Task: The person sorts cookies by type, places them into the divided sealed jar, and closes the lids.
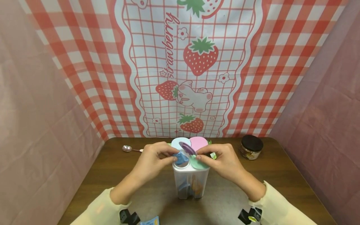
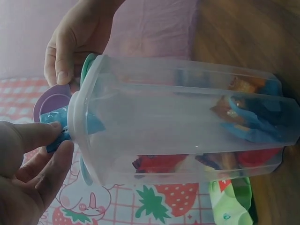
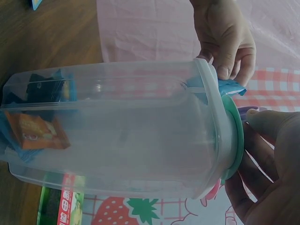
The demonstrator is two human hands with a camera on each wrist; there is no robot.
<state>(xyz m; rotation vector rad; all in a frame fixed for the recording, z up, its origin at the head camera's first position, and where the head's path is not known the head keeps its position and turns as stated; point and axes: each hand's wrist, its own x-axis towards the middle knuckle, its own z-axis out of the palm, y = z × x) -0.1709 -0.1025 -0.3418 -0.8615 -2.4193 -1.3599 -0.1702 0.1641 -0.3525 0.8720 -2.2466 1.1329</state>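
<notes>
A tall clear storage container (image 1: 182, 178) stands on the table, its top fitted with round flip lids. My left hand (image 1: 155, 157) pinches a blue snack packet (image 1: 182, 158) between thumb and fingers, and part of the packet is inside the open round hole. With thumb and fingers my right hand (image 1: 223, 158) holds the raised purple lid (image 1: 187, 147) by its edge. The light blue lid (image 1: 180, 142), pink lid (image 1: 199, 142) and green lid (image 1: 199, 163) lie flat. Inside the container, an orange packet (image 3: 37, 131) and several other wrapped pieces rest at the bottom.
A jar with a black lid (image 1: 252, 143) stands at the back right. A spoon (image 1: 127, 148) lies at the back left. Behind the container is a green package (image 2: 229, 201). Another blue packet (image 1: 152, 221) sits at the near edge of the view.
</notes>
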